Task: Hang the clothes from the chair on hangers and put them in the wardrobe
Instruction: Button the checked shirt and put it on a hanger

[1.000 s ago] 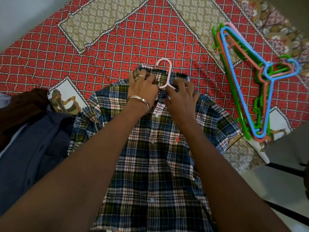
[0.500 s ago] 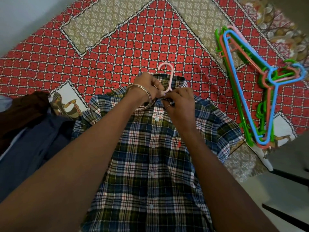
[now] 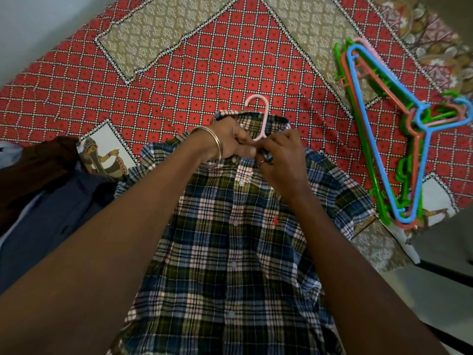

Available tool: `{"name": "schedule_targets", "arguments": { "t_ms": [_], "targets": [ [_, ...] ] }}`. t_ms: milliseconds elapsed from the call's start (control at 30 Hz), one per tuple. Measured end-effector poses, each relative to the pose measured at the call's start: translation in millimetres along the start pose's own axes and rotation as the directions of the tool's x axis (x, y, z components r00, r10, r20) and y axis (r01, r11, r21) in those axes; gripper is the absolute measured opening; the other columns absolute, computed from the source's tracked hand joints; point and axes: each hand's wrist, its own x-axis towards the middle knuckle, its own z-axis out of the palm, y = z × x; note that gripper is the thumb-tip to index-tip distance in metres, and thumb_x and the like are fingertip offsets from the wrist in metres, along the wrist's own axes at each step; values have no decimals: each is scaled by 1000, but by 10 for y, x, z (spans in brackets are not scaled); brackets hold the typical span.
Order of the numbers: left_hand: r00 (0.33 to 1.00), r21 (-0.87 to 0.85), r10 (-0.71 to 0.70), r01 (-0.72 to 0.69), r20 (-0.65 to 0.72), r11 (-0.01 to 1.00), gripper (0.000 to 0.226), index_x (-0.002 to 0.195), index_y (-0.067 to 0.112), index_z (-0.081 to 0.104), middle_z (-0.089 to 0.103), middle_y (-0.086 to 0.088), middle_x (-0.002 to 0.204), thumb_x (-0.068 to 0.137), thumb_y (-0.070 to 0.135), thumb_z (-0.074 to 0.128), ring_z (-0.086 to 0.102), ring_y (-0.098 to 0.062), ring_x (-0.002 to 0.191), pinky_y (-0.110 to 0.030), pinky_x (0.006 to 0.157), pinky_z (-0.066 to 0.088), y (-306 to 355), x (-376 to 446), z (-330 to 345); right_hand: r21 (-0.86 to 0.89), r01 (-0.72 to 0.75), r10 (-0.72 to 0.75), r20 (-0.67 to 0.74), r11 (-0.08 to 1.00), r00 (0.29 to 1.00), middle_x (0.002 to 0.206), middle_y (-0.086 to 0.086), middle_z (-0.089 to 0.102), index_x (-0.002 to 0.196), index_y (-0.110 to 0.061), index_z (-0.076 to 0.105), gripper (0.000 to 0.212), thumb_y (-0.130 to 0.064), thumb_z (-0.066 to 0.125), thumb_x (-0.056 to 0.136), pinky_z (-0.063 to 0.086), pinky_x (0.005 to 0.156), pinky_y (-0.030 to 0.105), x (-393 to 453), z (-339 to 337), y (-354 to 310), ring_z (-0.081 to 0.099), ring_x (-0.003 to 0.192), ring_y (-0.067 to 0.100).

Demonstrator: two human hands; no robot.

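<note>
While our left hand (image 3: pixel 231 142) and right hand (image 3: pixel 277 156) pinch the collar of the blue-green plaid cotton shirt (image 3: pixel 230 239) lying on the red-checked bed cover (image 3: pixel 179 80), we'd fasten that top button squarely so the pale pink plastic hanger (image 3: pixel 259 116) stays centred.

Dim, even indoor light; soft shadows, slight blur (wide-angle bending at edges).

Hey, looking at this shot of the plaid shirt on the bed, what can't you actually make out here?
All in the head view:
- Pink hanger: only its hook shows; the plaid shirt covers the rest.
- Top button at the collar: hidden behind the left hand and right hand, so fastened or not is unclear.
- Shirt hem: cut off by the bottom edge.
- Dark clothes: cut off by the left edge.
- Pile of hangers: overlapping, number unclear.
- Chair and wardrobe: cannot be made out.
</note>
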Motion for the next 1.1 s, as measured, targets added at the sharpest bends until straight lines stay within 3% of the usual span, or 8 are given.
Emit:
{"name": "schedule_targets", "arguments": {
  "t_ms": [133, 233, 400, 600, 700, 867, 1000, 1100],
  "targets": [
    [981, 139, 49, -24, -185, 990, 33, 109, 22, 72, 71, 7, 92, 77, 18, 78, 62, -20, 98, -45, 95, 47, -101, 19, 122, -43, -37, 41, 107, 998, 993, 92, -2, 67, 96, -13, 71, 20, -28, 67, 83, 24, 72, 37, 65, -98, 32, 45, 100, 27],
    [966, 182, 93, -49, -240, 982, 66, 137, 34, 47, 68, 10, 90, 79, 23, 76, 60, -20, 103, -49, 100, 38, -201, 42, 211, -3, -51, 50, 214, 999, 975, 98, -6, 66, 99, -16, 69, 13, -20, 66, 88, 12, 75, 33, 115, -160, 72, 39, 111, 25],
    [956, 170, 102, -56, -274, 984, 69, 146, 30, 34, 68, 4, 104, 87, 18, 68, 48, -18, 118, -29, 90, 16, -160, 55, 303, -57, -49, 62, 246, 997, 967, 101, -8, 64, 103, -17, 66, 14, -13, 59, 91, 10, 76, 34, 122, -210, 84, 35, 116, 25],
    [965, 79, 122, -106, -231, 991, 70, 141, 21, 44, 66, 4, 103, 78, 17, 74, 50, -26, 122, -57, 104, 32, -306, 85, 296, 29, -172, 150, 367, 985, 918, 78, -18, 33, 109, -14, 65, 17, -13, 56, 95, 14, 78, 36, 173, -255, 46, 31, 110, 20],
    [952, 34, 131, -127, -277, 991, 84, 143, 23, 39, 63, 19, 79, 67, 27, 74, 56, -29, 112, -57, 100, 35, -335, 83, 347, 9, -177, 154, 457, 984, 876, 79, -13, 36, 107, -16, 64, 16, -15, 53, 95, 16, 79, 38, 238, -247, 71, 29, 105, 18],
    [930, 99, 121, -92, -346, 991, 79, 141, 24, 41, 57, 19, 77, 69, 19, 72, 48, -25, 113, -47, 98, 32, -223, 53, 416, -25, -183, 166, 550, 983, 818, 84, -4, 41, 107, -15, 61, 18, -15, 46, 98, 18, 87, 44, 320, -282, 115, 28, 108, 18],
    [926, 247, 155, -69, -346, 967, 87, 144, 35, 31, 60, 19, 97, 73, 22, 77, 38, -18, 121, -34, 79, 18, -191, -67, 397, 87, -263, 142, 661, 961, 737, 85, -2, 56, 105, -10, 68, 22, -22, 51, 97, 26, 98, 46, 412, -296, 217, 35, 107, 15],
    [876, 267, 142, -16, -460, 964, 95, 143, 40, 34, 44, 7, 137, 63, 34, 85, 29, -22, 131, -39, 96, 23, -259, -121, 261, 343, -383, 237, 397, 858, 887, 97, 5, 68, 99, -8, 71, 17, -16, 57, 93, 46, 90, 38, 517, -308, 261, 57, 93, 18]
  ]
}}
